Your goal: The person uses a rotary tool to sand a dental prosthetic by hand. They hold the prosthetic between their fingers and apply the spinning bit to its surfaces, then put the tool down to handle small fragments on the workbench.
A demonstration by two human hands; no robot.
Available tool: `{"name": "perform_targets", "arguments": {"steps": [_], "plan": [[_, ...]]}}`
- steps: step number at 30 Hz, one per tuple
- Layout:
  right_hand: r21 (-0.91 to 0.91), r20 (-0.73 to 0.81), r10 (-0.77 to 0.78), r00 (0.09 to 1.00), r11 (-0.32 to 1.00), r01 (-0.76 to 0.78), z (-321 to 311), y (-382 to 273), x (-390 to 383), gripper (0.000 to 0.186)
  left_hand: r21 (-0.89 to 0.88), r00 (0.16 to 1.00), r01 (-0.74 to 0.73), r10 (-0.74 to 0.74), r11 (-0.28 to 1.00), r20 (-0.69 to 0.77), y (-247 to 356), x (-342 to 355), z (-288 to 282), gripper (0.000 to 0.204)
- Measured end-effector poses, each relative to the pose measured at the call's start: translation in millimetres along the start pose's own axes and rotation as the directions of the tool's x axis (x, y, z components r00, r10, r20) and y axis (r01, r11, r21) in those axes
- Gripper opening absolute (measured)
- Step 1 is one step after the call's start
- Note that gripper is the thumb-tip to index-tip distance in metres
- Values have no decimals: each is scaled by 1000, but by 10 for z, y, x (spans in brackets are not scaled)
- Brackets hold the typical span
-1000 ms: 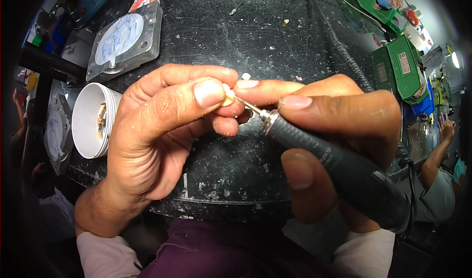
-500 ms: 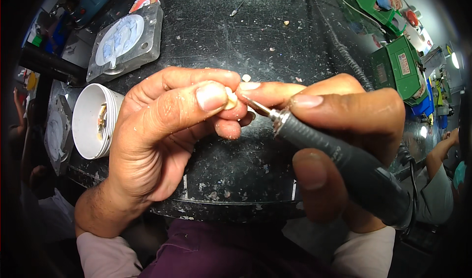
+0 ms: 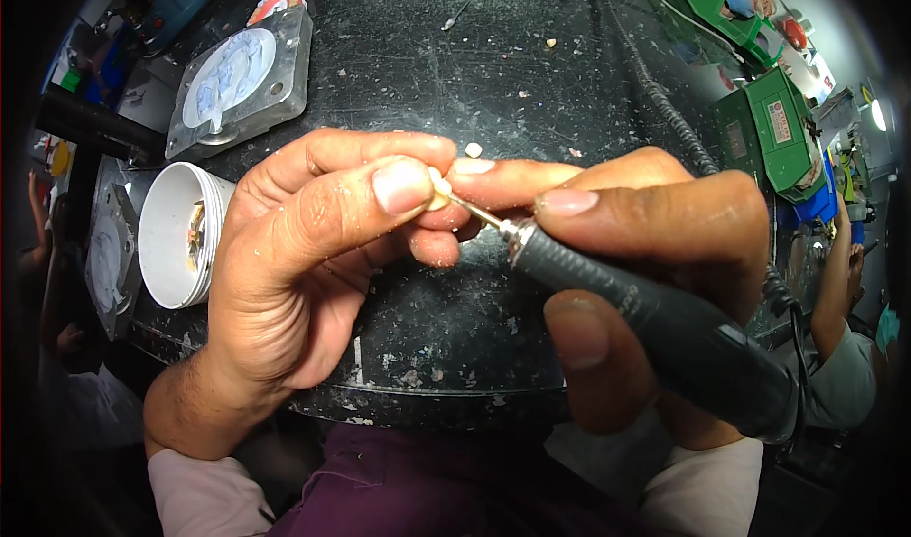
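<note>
Between the thumb and fingers of my left hand (image 3: 299, 229) is a small cream-yellow artificial tooth (image 3: 439, 192), mostly covered by the fingertips. My right hand (image 3: 664, 210) is closed around a dark grey rotary handpiece (image 3: 655, 324), slanting up and to the left. From its metal nose a thin bur (image 3: 482, 214) reaches the tooth's right side and appears to touch it. The right index fingertip rests close by the left fingers, beside the tooth. Pale dust and crumbs speckle the left thumb and fingers.
White stacked tubs (image 3: 176, 238) with small pieces inside stand left of my left hand. Beyond them lies a metal flask (image 3: 289, 86) with a blue-grey mould. Small cream bits (image 3: 473, 149) dot the black worktop (image 3: 446, 347). Green boxes (image 3: 773, 129), a coiled cord (image 3: 676, 110) and another person's arm (image 3: 833, 290) are at right.
My right hand and the handpiece have shifted slightly left, bringing the bur from just off the tooth up to its side. At right, the other person's arm has risen.
</note>
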State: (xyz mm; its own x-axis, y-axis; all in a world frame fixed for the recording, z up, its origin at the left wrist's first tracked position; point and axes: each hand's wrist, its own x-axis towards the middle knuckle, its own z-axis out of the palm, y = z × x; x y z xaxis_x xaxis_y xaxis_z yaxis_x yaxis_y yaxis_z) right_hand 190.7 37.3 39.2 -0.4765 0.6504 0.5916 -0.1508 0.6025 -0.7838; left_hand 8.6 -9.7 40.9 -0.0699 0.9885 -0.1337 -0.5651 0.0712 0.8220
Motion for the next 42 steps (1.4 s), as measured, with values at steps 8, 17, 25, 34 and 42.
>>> {"name": "perform_targets", "arguments": {"steps": [8, 17, 25, 34, 42], "plan": [[53, -65, 110, 992, 993, -107, 76, -68, -11, 29, -2, 1000, 2, -2, 1000, 12, -5, -1, -8, 24], [67, -70, 111, 991, 992, -106, 82, -56, -25, 28, -4, 999, -5, 5, 1000, 37, -14, -1, -26, 24], [97, -88, 150, 985, 985, -142, 109, -70, -23, 28, -26, 1000, 23, -23, 999, 5, -7, -5, -13, 25], [50, -84, 73, 994, 996, -69, 100, -19, -35, 28, -10, 1000, 2, -1, 1000, 12, -22, 4, -16, 25], [37, -84, 42, 996, 999, -39, 113, -1, -28, 26, 7, 1000, -3, 3, 1000, 10, -22, 6, -33, 24]]}}
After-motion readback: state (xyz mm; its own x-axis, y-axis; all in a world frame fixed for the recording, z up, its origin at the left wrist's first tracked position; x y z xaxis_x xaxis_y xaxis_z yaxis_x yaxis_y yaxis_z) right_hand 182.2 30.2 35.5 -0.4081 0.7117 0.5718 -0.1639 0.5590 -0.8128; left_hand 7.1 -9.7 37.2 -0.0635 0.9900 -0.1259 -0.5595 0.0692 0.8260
